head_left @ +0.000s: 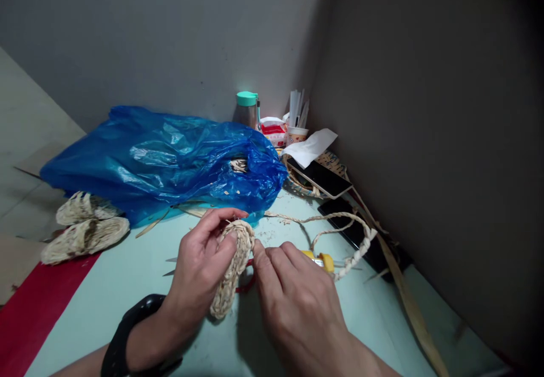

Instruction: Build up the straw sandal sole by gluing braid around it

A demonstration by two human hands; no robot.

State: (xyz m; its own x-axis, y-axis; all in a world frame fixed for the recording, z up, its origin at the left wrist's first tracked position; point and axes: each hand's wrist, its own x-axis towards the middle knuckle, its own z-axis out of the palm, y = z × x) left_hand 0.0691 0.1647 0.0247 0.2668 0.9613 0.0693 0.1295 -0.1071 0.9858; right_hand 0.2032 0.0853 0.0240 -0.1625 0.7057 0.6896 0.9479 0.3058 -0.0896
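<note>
My left hand is closed around a small woven straw sole, its thumb lying on the top face. The sole is long and rounded, tilted with its lower end toward me. At the sole's right edge, my right hand has its thumb and fingers pinched together; what lies between the fingertips is hidden. A plaited straw cord loops across the table to the right and passes behind my right hand. Partly covered by my hands and the sole are scissors with red handles. Beside my right knuckles lies a yellow object.
A blue plastic bag spreads along the back left, with two straw slippers before it. Behind stand a teal-lidded bottle and a paper cup of sticks. A phone rests on a woven basket; walls stand close behind and right.
</note>
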